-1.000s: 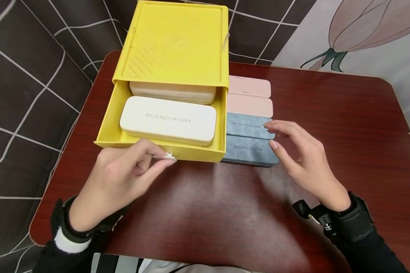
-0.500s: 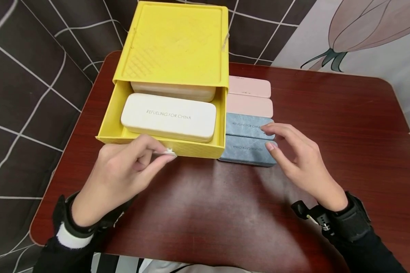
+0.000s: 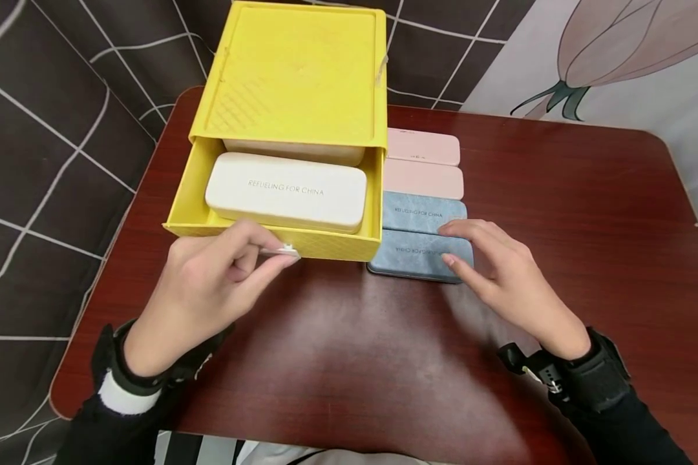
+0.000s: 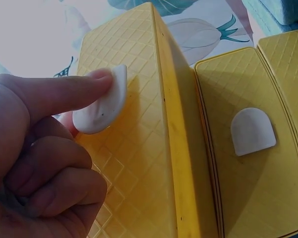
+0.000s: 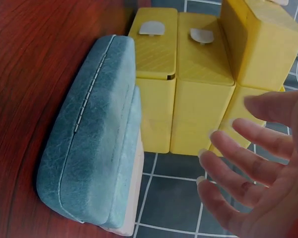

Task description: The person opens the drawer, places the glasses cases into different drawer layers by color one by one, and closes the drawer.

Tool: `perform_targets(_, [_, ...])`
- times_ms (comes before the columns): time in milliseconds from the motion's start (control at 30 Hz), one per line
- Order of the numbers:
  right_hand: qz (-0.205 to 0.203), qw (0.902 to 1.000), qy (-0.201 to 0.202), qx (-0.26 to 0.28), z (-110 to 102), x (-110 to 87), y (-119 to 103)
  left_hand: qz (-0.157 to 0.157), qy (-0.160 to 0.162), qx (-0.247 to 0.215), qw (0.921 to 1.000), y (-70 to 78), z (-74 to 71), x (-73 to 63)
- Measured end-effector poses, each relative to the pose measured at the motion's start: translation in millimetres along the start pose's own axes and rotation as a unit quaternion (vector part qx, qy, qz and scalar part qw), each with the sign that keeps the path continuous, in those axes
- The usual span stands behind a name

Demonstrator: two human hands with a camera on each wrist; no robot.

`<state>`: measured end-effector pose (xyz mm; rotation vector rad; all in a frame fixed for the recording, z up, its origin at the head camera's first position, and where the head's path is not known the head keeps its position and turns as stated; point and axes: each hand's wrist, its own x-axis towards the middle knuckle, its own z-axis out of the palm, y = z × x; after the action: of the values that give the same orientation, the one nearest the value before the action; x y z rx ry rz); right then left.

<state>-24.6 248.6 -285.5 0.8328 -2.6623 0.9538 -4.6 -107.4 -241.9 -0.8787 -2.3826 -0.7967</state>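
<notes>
"Head view?"

"From my remote seat: left hand (image 3: 206, 274) at the front of the drawer (image 3: 340, 247), which sits partway out of its box (image 3: 302, 77), white case (image 3: 285, 194) inside. Right hand (image 3: 508, 278) relaxed over the blue cases (image 3: 421, 255), right of the drawer."

"Left wrist?"

"I've got it pinching the drawer's knob (image 4: 107, 109), other fingers curled. I'd slide straight and level; twisting could jam it."

"Right wrist?"

"Fingers spread, grasping nothing. I'd leave the blue cases alone and stay out of the drawer's path."

Head view looks down from above; nearer wrist views share the yellow drawer unit (image 3: 296, 77).
</notes>
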Motion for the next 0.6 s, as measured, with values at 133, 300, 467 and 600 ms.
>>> perform_targets(133, [-0.009,0.9999,-0.004,-0.012,1.7,-0.6,3.2,0.003,0.002,0.005,1.0000,-1.3,0.6,2.2])
perform_targets(300, [-0.011,0.9996,-0.012,-0.023,4.5,-0.9,6.6,0.008,0.004,0.007,0.9999,-2.7,1.4,5.1])
perform_targets(467, [0.011,0.9981,-0.042,-0.045,8.0,-2.8,11.7,-0.001,-0.005,0.001,1.0000,-3.6,0.9,7.2])
perform_targets(600, [0.028,0.9959,-0.066,-0.055,11.5,-4.8,14.7,-0.006,-0.006,-0.005,0.9999,-3.9,1.2,8.6])
